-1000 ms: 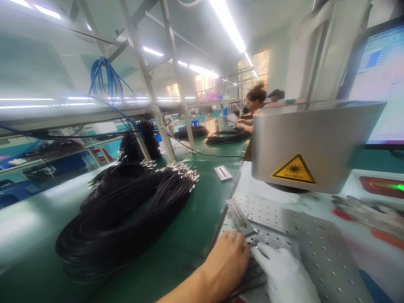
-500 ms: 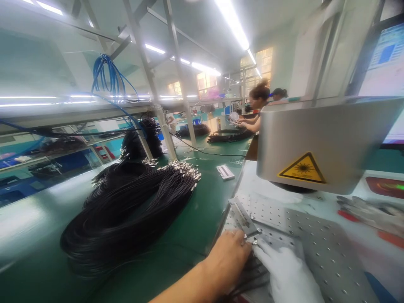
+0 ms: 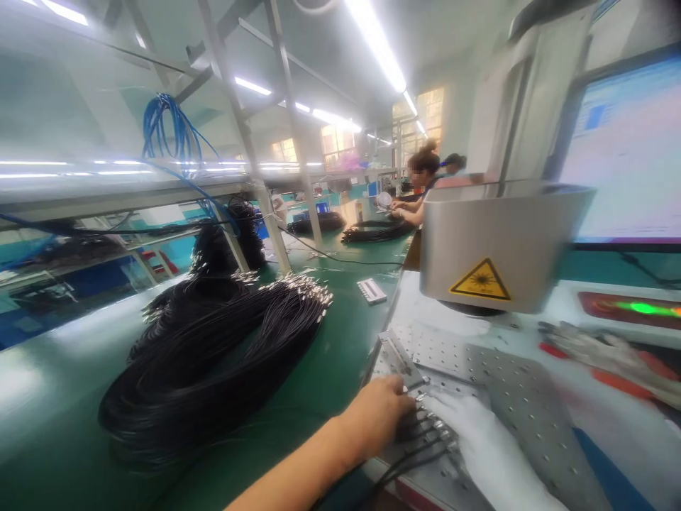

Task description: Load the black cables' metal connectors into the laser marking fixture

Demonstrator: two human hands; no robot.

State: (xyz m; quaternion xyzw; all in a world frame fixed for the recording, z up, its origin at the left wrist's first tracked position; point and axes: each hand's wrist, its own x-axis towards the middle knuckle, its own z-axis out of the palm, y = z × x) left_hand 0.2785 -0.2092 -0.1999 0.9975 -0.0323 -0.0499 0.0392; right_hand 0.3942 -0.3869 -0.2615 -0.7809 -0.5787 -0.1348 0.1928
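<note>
The bare left hand (image 3: 380,413) and white-gloved right hand (image 3: 473,429) work close together at silver-tipped black cables (image 3: 425,431) over a perforated metal plate (image 3: 524,383). Beyond them hangs a grey housing (image 3: 500,231) bearing a yellow warning triangle (image 3: 482,281). Leftward, a thick cable coil (image 3: 196,383) lies on the green counter (image 3: 335,348).

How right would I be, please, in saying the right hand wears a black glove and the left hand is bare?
Only the colour is wrong: the head view shows a white glove on the right hand, not a black one; the left hand is indeed bare.
</note>
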